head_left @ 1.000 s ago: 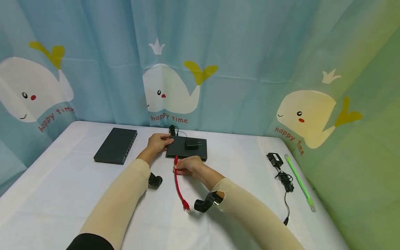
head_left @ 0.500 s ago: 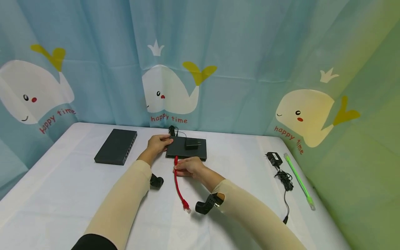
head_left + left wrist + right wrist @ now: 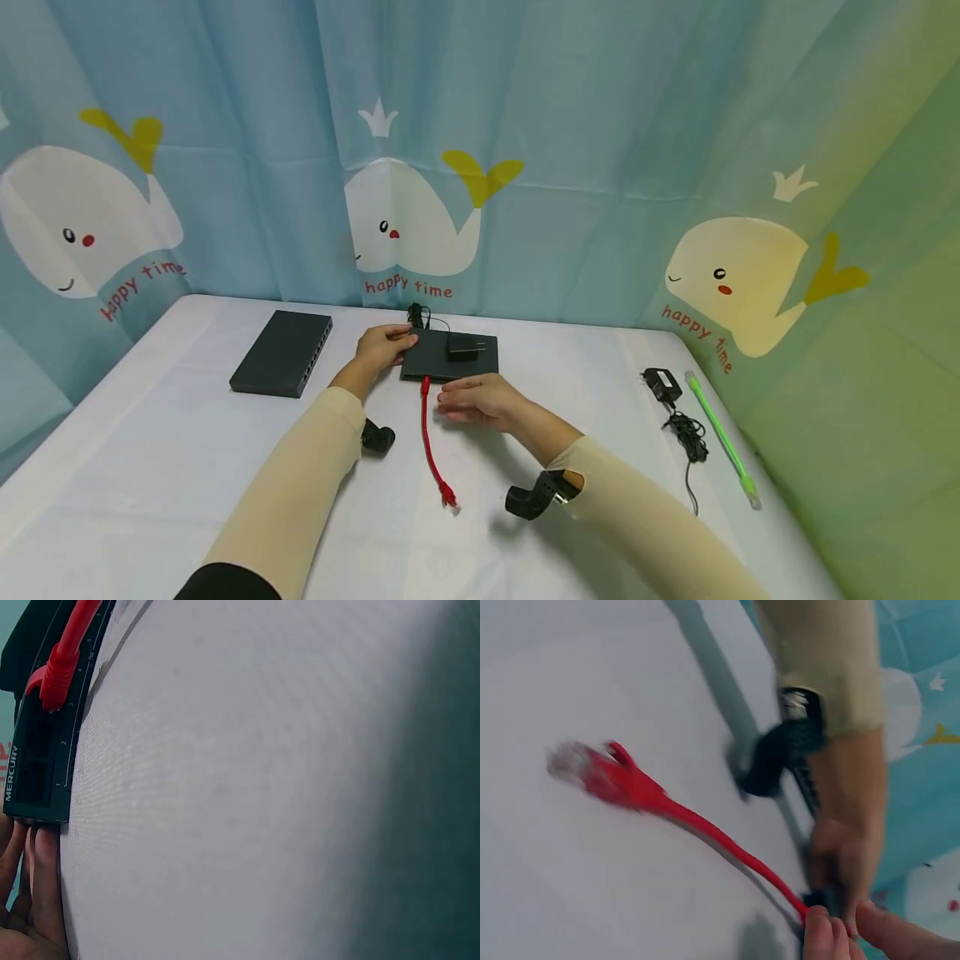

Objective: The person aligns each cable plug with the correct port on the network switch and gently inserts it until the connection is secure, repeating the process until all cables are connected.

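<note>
Head view bright; right wrist view dimmer, red plug (image 3: 622,780) blurred.

wide gap: Mercury box (image 3: 430,357) to power adapter (image 3: 662,384) | obstacle: red cable (image 3: 427,442) off box's near side

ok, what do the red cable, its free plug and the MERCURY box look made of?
Red cable: probably soft plastic jacket, smooth satin; it bends in an even curve.
Free plug: likely hard clear plastic; looks see-through, though blurred.
MERCURY box: matte black, hard plastic or painted metal, can't tell; flat faces, crisp edges, no strong glare.
</note>
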Motion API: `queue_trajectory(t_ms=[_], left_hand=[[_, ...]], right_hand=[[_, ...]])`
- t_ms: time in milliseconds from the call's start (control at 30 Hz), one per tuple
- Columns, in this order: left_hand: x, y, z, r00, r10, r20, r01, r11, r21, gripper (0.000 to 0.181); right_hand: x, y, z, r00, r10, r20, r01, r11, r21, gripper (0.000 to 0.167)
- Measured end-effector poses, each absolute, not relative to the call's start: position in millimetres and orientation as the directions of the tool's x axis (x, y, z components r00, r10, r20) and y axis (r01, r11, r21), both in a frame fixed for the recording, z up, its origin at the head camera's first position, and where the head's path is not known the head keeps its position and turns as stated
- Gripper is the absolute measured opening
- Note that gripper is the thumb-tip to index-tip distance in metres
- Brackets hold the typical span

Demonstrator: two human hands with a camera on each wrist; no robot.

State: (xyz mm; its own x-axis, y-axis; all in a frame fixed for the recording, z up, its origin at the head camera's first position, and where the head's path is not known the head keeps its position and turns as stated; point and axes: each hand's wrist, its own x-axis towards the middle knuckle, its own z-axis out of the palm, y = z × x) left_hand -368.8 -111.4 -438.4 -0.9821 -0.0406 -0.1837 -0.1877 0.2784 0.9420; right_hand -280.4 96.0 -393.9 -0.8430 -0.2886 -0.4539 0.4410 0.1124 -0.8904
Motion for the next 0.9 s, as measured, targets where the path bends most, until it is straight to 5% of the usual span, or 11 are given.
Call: queue_trajectory(t_ms=[367,900], left_hand=[[-369.0,-113.1,-439.6,-0.982,-0.039,-0.184,-0.187,0.262,0.947,0.046],[-364.8,-111.8,-436.5,-0.983,-0.036,-0.179,-0.182,0.243,0.953,0.044]], right_hand=[[-318.9,151.9,-358.8,-0.907,-0.171,-0.385,0.369,0.121,-0.922,0.044],[-345.2,162.4,-396.4,-0.889,-0.075,-0.451,0.447,0.063,-0.892,0.050]])
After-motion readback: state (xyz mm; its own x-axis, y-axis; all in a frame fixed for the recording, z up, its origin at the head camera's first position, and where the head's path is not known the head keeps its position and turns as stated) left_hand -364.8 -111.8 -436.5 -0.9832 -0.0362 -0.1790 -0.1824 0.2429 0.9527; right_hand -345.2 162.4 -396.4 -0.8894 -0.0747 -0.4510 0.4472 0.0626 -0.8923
